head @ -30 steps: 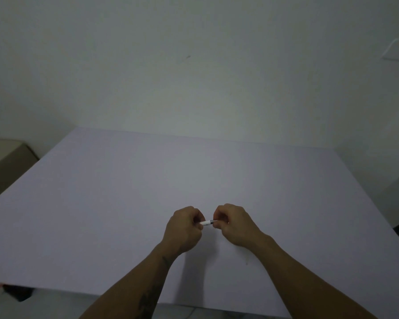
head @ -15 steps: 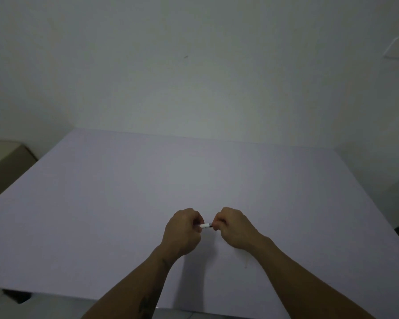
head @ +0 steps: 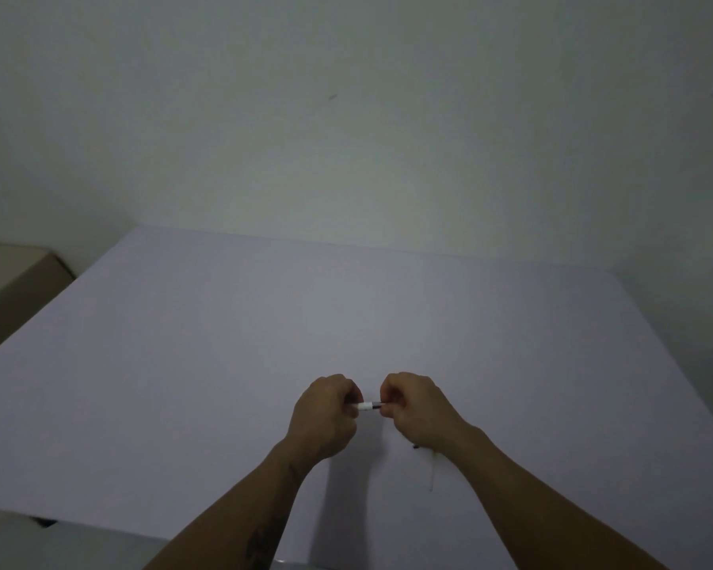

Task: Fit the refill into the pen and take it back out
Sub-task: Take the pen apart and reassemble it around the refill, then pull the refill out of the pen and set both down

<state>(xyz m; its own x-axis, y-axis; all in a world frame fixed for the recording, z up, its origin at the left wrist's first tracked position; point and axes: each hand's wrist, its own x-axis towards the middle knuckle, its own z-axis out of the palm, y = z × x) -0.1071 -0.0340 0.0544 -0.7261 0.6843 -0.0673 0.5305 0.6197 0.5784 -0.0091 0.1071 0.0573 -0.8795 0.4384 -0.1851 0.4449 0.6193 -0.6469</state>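
My left hand [head: 326, 417] and my right hand [head: 416, 409] are both closed in fists just above the table, facing each other. Between them I hold a pen [head: 369, 405] level. Its white part runs into my left fingers and a short dark part runs into my right fingers. The rest of the pen is hidden inside both hands. A thin pale rod with a dark end, apparently the refill [head: 430, 466], lies on the table, partly under my right forearm.
The table [head: 223, 343] has a flat pale lilac top, with its far edge against a plain wall. A beige box-like thing [head: 9, 281] stands to the left, beside the table. The table's near edge runs just below my forearms.
Both hands have stayed on the pen and have dropped slightly in the view. The gap between them is about the same.
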